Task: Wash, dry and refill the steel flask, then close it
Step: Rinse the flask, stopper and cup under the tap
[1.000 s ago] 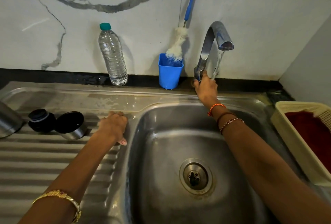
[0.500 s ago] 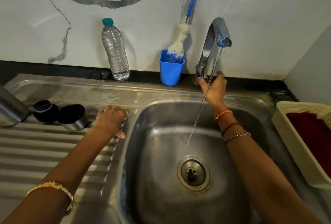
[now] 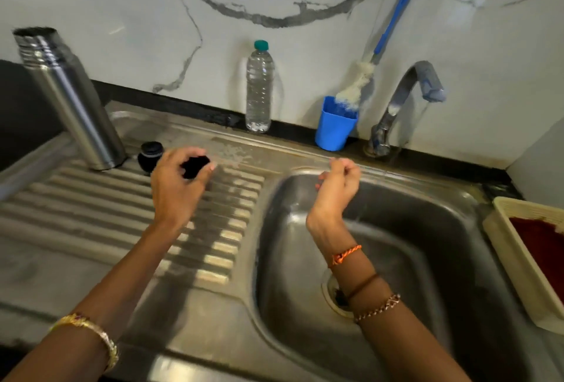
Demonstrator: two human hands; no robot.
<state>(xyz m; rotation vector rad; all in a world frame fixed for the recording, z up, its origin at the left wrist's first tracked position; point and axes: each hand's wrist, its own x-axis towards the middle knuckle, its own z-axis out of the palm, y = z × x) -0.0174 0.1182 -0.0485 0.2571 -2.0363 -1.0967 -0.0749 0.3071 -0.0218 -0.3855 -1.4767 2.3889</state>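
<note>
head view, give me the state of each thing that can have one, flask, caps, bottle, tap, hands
steel flask: upright on the drainboard, mouth open, no cap on
black stopper: off the flask, standing beside its base
cup lid: left hand curled around it
plastic bottle: upright, green cap on
tap: blurred, flow cannot be told
left hand: gripping the cup lid
right hand: over the basin, loosely curled, holding nothing

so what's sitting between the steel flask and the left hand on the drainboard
In the head view, a small black stopper stands on the drainboard between the steel flask and the left hand, which grips a dark cup lid.
</note>
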